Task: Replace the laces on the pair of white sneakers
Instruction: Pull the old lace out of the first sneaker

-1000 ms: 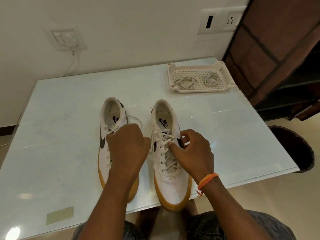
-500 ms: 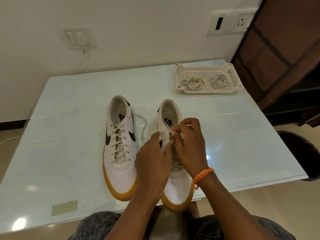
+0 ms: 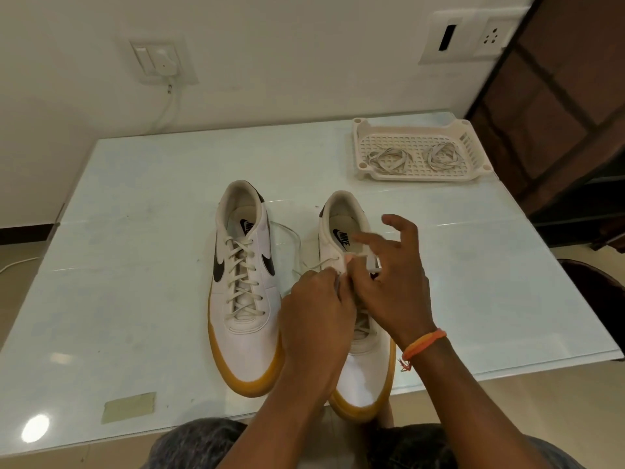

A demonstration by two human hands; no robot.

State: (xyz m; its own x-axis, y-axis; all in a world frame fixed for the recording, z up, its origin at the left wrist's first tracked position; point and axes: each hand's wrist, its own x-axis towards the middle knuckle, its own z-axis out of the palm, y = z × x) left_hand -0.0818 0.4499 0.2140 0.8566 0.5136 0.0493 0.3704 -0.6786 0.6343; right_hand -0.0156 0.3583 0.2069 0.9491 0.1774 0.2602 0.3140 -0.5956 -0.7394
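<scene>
Both hands (image 3: 351, 299) working at the top eyelets of the right sneaker (image 3: 358, 333), left fingers pinching the lace (image 3: 324, 262), right fingers partly spread, shoe lying lengthwise, heel away.

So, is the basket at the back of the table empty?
No, the white basket holds two loose bundles of laces, lying side by side on its grid floor.

home room; wall sockets (image 3: 466, 37), glass table (image 3: 135, 265)
</scene>
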